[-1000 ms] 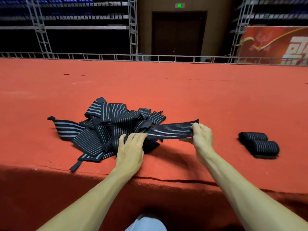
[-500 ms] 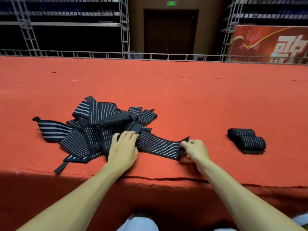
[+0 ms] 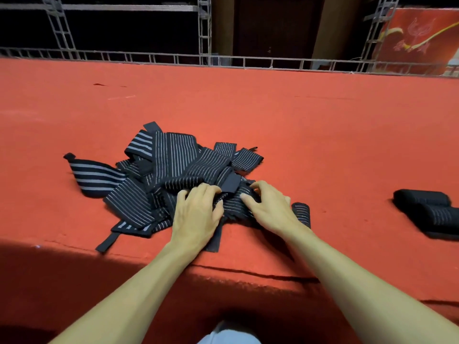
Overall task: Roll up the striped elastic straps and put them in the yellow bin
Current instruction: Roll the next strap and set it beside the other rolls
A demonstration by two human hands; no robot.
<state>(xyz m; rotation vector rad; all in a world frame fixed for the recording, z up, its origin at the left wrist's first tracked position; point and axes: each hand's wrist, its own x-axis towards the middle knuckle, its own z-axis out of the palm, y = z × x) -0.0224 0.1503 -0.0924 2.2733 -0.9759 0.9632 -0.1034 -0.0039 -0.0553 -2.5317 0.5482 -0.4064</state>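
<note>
Red carpet [image 3: 323, 132] bears striped straps [image 3: 173, 165]; left hand [image 3: 196, 214] and right hand [image 3: 270, 209] fingers [image 3: 206, 191] pinch one.

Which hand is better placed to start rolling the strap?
Likely right: the right hand grips the strap beside its free end, while the left hand holds it against the pile.

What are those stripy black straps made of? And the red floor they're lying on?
The striped straps look like woven stretchy fabric, matte black with pale threads; they flop and crease softly. The red surface looks like thin, fuzzy matte carpet, perhaps felt; its grain is too fine to say.
</note>
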